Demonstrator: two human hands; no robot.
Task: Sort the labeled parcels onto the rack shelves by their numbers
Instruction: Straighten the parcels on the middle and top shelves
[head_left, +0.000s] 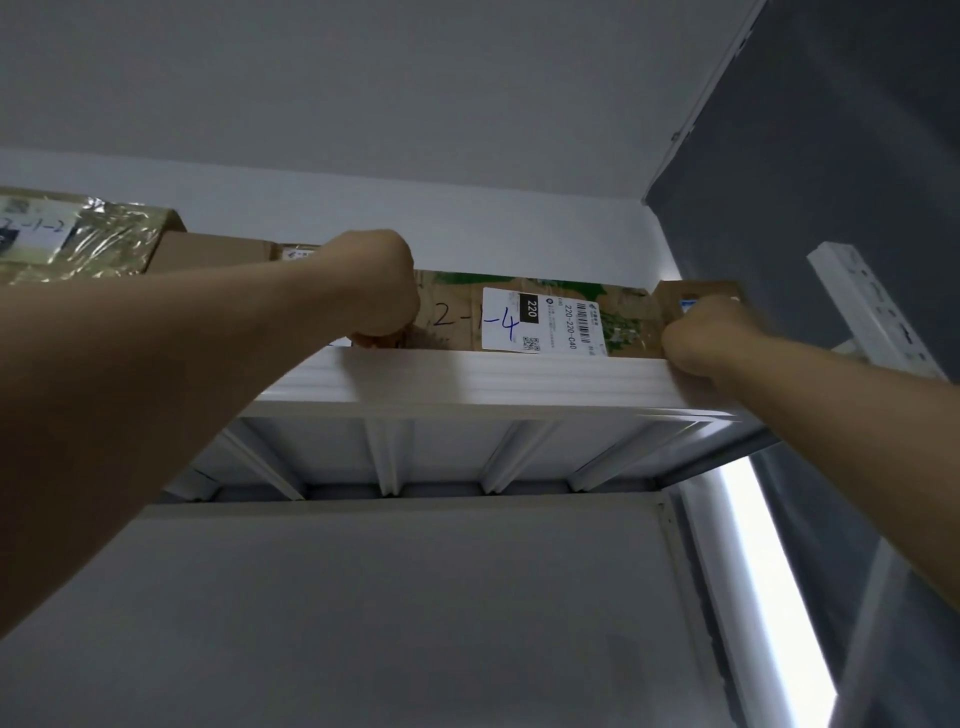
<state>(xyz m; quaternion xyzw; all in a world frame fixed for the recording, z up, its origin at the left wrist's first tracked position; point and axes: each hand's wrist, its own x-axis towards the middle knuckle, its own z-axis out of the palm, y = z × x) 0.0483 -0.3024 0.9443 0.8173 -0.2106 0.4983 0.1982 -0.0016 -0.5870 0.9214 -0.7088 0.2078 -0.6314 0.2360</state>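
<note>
A flat cardboard parcel (550, 317) marked "2-1-4", with a white shipping label, lies on the top shelf (467, 379) of the white rack, seen from below. My left hand (379, 291) grips its left end, knuckles toward me. My right hand (706, 332) grips its right end at the shelf's front edge. Both arms reach up from below. The fingers are hidden behind the backs of the hands.
Further left on the same shelf sit a tape-wrapped box (78, 239) marked "2-1-2" and a plain cardboard box (213, 252). A white rack upright (862, 306) rises at the right. A grey wall stands close on the right, the ceiling above.
</note>
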